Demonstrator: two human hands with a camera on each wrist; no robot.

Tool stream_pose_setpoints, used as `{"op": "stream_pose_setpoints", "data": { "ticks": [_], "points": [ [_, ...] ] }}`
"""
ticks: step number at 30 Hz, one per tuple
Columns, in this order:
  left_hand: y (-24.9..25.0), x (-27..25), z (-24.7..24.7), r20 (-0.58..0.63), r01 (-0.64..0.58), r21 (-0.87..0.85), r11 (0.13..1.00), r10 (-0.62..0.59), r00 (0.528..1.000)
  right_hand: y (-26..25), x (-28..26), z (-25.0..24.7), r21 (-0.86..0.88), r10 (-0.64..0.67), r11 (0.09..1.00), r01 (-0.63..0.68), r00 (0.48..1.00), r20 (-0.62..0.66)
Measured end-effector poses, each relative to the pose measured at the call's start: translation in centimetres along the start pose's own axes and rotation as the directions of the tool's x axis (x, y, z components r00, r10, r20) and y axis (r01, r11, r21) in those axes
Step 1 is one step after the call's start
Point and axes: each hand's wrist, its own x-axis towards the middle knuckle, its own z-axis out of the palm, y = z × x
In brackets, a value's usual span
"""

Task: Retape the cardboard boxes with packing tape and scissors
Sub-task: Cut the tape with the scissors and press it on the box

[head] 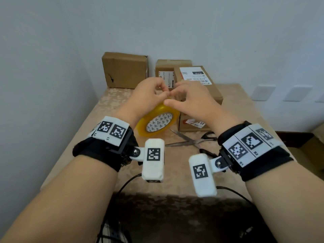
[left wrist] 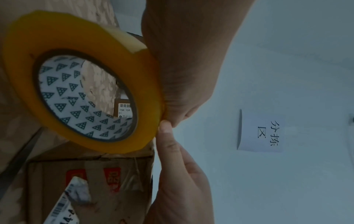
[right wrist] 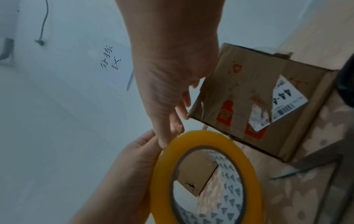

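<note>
A yellow roll of packing tape (head: pixel 142 127) with a white patterned core hangs in the air above the table, held up on edge. My left hand (head: pixel 162 91) grips its top rim with curled fingers. My right hand (head: pixel 173 92) pinches the same rim right beside it, thumb stretched out. In the left wrist view the roll (left wrist: pixel 23 60) lies against my left hand (left wrist: pixel 178 115) and a right fingertip (left wrist: pixel 166 128) touches the rim. In the right wrist view my right thumb (right wrist: pixel 162 141) presses the roll's (right wrist: pixel 159 174) outer edge. The loose tape end is not visible.
Open scissors (head: pixel 191 141) lie on the patterned table (head: pixel 108 106) under the hands. A long labelled cardboard box (head: pixel 198 95) stands just behind the roll, and two more boxes (head: pixel 125 70) (head: pixel 168 67) stand against the wall. Cables hang off the near table edge.
</note>
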Motion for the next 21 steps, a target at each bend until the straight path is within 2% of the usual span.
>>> {"op": "stream_pose_setpoints", "data": {
  "ticks": [4,8,11,13,14,15,17,19,21],
  "points": [
    [-0.5,-0.4,-0.3,-0.017,-0.028,0.035,0.999,0.028,0.999,-0.9,0.6,-0.2,0.119,0.135,0.983,-0.137,0.990,0.029],
    [-0.7,-0.7,-0.7,-0.008,-0.078,0.046,0.996,0.079,0.997,-1.6,0.9,-0.6,0.119,0.185,0.975,-0.189,0.982,0.047],
    [-0.5,-1.0,-0.8,-0.023,-0.063,0.029,0.998,0.064,0.998,-1.7,1.2,-0.5,0.149,0.192,0.970,-0.191,0.981,0.013],
    [-0.6,-0.9,-0.9,-0.042,0.018,-0.027,0.999,-0.019,0.999,-1.9,1.5,0.0,0.051,0.178,0.983,-0.174,0.979,-0.098],
    [-0.6,-1.0,-1.0,-0.030,0.106,-0.076,0.991,-0.109,0.994,-2.0,1.7,0.3,-0.003,0.160,0.987,-0.162,0.976,-0.150],
    [-0.7,-1.1,-1.3,0.018,0.213,-0.137,0.967,-0.212,0.977,-2.1,1.7,0.6,-0.046,0.139,0.988,-0.151,0.971,-0.193],
    [-0.7,-1.3,-1.8,0.231,0.397,-0.222,0.891,-0.347,0.909,-2.2,1.7,1.1,-0.087,0.112,0.987,-0.136,0.965,-0.238],
    [-0.7,-1.8,-1.8,0.395,0.481,-0.271,0.834,-0.359,0.846,-2.2,1.6,1.3,-0.083,0.111,0.987,-0.136,0.962,-0.248],
    [-0.7,-2.1,-1.4,0.388,0.477,-0.336,0.812,-0.342,0.856,-2.4,1.8,1.1,-0.070,0.114,0.988,-0.136,0.961,-0.250]
  ]
}}
